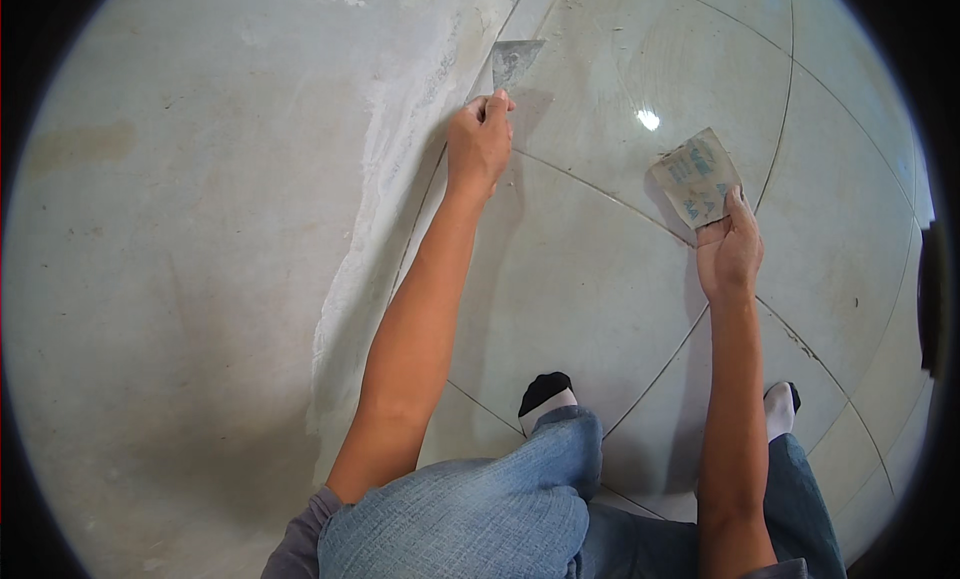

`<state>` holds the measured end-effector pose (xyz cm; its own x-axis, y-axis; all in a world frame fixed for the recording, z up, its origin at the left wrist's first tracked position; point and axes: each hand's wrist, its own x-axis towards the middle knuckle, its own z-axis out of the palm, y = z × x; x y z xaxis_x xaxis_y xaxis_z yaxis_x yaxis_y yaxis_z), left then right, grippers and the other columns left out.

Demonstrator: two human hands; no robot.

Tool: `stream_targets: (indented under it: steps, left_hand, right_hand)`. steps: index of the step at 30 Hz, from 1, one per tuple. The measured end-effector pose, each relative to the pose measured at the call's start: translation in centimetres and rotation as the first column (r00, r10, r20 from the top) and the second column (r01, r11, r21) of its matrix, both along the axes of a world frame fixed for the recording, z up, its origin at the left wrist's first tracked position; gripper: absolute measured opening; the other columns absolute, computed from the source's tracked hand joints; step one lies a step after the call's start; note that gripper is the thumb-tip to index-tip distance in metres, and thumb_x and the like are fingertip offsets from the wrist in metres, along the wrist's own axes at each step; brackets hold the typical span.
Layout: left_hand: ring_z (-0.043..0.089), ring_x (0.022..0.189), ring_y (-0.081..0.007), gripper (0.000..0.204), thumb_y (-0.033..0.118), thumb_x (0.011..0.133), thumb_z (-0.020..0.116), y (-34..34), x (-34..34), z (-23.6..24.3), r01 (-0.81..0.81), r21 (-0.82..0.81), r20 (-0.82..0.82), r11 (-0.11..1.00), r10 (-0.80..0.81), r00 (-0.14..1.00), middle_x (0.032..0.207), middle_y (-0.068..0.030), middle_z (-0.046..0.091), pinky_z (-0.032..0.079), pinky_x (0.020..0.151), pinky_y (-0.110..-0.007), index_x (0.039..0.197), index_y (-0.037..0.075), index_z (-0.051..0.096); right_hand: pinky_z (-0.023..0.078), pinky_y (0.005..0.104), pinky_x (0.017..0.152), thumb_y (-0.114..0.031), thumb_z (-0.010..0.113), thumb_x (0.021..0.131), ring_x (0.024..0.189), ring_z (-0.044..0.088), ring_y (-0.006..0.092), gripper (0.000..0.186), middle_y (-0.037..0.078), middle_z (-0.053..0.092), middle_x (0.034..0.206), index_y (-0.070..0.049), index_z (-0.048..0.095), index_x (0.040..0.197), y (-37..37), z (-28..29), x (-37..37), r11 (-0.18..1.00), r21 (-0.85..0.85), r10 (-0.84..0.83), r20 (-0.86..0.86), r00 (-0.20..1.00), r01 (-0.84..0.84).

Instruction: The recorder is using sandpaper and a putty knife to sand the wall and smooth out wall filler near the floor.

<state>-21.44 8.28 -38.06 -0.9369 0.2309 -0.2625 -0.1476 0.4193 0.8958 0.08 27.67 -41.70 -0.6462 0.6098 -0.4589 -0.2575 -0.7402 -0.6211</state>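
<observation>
My left hand [480, 147] is closed around a putty knife [514, 63], whose grey, smeared triangular blade points away from me. The knife's handle is hidden in my fist. It is held close to the foot of the wall [230, 199], where a rough whitish band of filler [375, 169] runs along the lower edge. On the right, my right hand [730, 247] grips a worn piece of sandpaper [698, 177] by its near edge, thumb on top. The sheet's tan printed backing faces up, and it is held above the tiled floor.
Pale glossy floor tiles [590, 269] with dark joints spread to the right of the wall, with crumbs scattered at the far end. My socked feet [548, 399] and bent knee [460, 509] are close below. A dark object [930, 299] stands at the right rim.
</observation>
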Motion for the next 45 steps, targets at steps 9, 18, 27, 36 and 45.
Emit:
stream_targets:
  steps: [9,18,27,36,45]
  left_hand:
    - [0.038,0.048,-0.0061,0.037,0.033,0.099,0.054,-4.3,4.9,-0.3,-0.13,0.066,-0.015,0.989,0.131,0.991,0.06,0.0012,0.048,0.03,0.044,-0.026,0.086,0.0,0.064]
    - [0.034,0.044,-0.0034,0.035,0.033,0.1,0.053,-8.4,10.4,0.9,-0.246,0.123,0.113,0.961,0.233,0.966,0.06,0.0036,0.043,0.025,0.038,-0.022,0.09,0.001,0.062]
    - [0.04,0.053,-0.005,0.036,0.033,0.1,0.053,-7.9,9.1,2.1,0.014,-0.025,0.006,1.0,-0.014,1.0,0.06,0.0023,0.046,0.032,0.048,-0.025,0.091,0.0,0.064]
    - [0.04,0.052,-0.0061,0.037,0.033,0.099,0.053,-4.3,4.2,-0.3,-0.042,0.002,0.019,0.999,0.042,0.999,0.059,0.0014,0.047,0.032,0.047,-0.027,0.088,0.0,0.064]
    - [0.036,0.048,-0.0047,0.037,0.035,0.099,0.054,-8.7,8.7,-1.3,-0.164,0.039,0.018,0.986,0.163,0.986,0.06,0.0027,0.046,0.028,0.043,-0.025,0.089,0.0,0.063]
  right_hand:
    - [0.036,0.0419,0.113,-0.019,0.04,0.105,0.131,0.048,0.0285,0.042,0.018,0.05,0.14,0.008,0.043,0.136,0.2,0.1,-0.1,1.0,0.0,-0.009,0.014,1.0,0.009]
    - [0.036,0.0404,0.112,-0.02,0.04,0.105,0.13,0.048,0.0269,0.043,0.018,0.049,0.14,0.009,0.042,0.137,-0.1,0.1,-0.1,0.999,0.016,0.03,-0.027,0.999,-0.03]
    - [0.034,0.0418,0.114,-0.022,0.039,0.105,0.133,0.045,0.0283,0.045,0.019,0.047,0.141,0.009,0.04,0.139,-1.5,0.7,-1.3,0.997,0.034,0.072,0.009,0.997,-0.072]
    - [0.034,0.0415,0.114,-0.02,0.04,0.105,0.132,0.046,0.0281,0.044,0.018,0.048,0.141,0.009,0.041,0.138,-1.1,0.9,-1.4,0.998,0.023,0.058,0.038,0.998,-0.059]
    - [0.036,0.0402,0.113,-0.02,0.04,0.105,0.13,0.048,0.027,0.043,0.018,0.049,0.14,0.01,0.042,0.137,-1.1,0.2,-1.1,0.999,0.005,0.048,0.028,0.998,-0.048]
